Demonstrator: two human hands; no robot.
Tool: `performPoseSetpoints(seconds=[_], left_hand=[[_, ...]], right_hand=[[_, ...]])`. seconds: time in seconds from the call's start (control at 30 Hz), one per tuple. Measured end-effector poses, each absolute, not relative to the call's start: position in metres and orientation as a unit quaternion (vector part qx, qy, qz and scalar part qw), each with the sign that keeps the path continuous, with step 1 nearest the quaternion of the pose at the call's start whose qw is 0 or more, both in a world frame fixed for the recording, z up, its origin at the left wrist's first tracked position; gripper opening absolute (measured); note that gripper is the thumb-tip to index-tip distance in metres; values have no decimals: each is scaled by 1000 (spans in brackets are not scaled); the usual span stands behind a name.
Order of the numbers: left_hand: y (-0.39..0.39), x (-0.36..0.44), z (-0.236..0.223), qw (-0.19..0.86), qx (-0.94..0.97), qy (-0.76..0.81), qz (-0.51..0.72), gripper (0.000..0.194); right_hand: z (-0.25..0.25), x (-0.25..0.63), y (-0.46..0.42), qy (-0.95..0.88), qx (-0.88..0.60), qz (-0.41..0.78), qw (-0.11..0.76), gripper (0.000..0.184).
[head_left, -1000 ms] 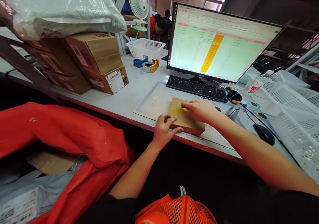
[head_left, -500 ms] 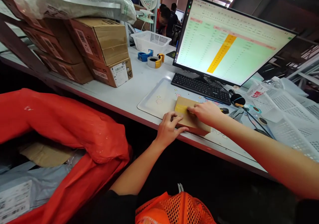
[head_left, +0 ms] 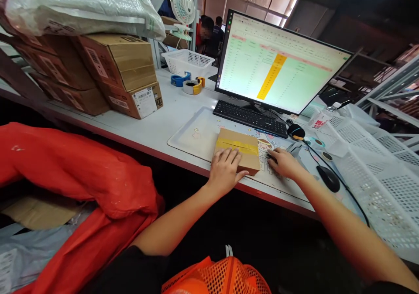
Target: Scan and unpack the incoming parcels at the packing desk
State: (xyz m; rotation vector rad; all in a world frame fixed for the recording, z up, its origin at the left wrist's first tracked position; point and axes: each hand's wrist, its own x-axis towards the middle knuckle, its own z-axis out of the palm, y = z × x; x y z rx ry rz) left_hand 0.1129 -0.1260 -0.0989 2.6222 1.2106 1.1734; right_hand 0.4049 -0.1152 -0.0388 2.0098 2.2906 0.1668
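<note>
A small cardboard box (head_left: 237, 138) lies flat on the desk mat near the front edge. Yellow tape (head_left: 247, 148) crosses its top, with a thin dark line along it. My left hand (head_left: 225, 170) holds the box at its near left side, fingers over the top and thumb along the front. Just right of the box, my right hand (head_left: 284, 163) is low over the mat, its fingers curled at something small and dark that they mostly hide.
Behind are a keyboard (head_left: 250, 118) and a monitor (head_left: 281, 67). A mouse (head_left: 328, 179) and white baskets (head_left: 376, 167) stand at right. Stacked cartons (head_left: 121, 63), tape dispensers (head_left: 193, 86) and a white basket (head_left: 188, 60) are at left. A red sack (head_left: 108, 180) bulges below the desk.
My right hand has moved off the box's tape to the mat at its right. My left hand has shifted from the front edge onto the top, its fingers more stretched.
</note>
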Motion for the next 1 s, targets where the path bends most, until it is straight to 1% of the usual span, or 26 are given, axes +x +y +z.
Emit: performPoseSetpoints(seconds=[0.1, 0.13, 0.17, 0.23, 0.33, 0.43, 0.5, 0.6, 0.7, 0.8, 0.87, 0.93, 1.0], left_hand=[[-122, 117, -106, 3, 837, 395, 379, 46], [-121, 117, -107, -1, 837, 395, 379, 45], [-120, 116, -106, -5, 839, 394, 376, 44], [-119, 114, -104, -6, 843, 392, 367, 45], [-118, 112, -100, 0, 848, 388, 361, 43], [-119, 111, -98, 5, 848, 390, 358, 41], [-123, 111, -97, 7, 852, 385, 355, 42], [-131, 108, -91, 6, 863, 367, 348, 44], [-130, 102, -75, 8, 880, 361, 308, 45], [-112, 98, -50, 24, 912, 342, 227, 46], [-94, 98, -34, 45, 929, 320, 179, 52], [-76, 102, -21, 64, 940, 308, 136, 66], [-65, 108, -12, 71, 943, 310, 94, 73]], right_hand=[[-32, 380, -92, 781, 615, 32, -102, 53], [-29, 369, -84, 792, 595, 23, -135, 54], [-27, 358, -76, 803, 577, 15, -151, 56], [-25, 336, -62, 819, 556, 4, -138, 59], [-26, 316, -54, 824, 561, 4, -78, 60], [-21, 315, -54, 819, 571, 32, -41, 53], [-13, 322, -48, 788, 609, 66, -66, 49], [-1, 332, -21, 715, 682, 88, -126, 53], [-5, 338, 10, 689, 715, 43, -113, 54], [-23, 340, 28, 684, 724, 0, -89, 55], [-35, 342, 33, 683, 725, -20, -81, 56], [-43, 344, 36, 682, 726, -33, -79, 57], [-47, 347, 37, 681, 726, -40, -84, 59]])
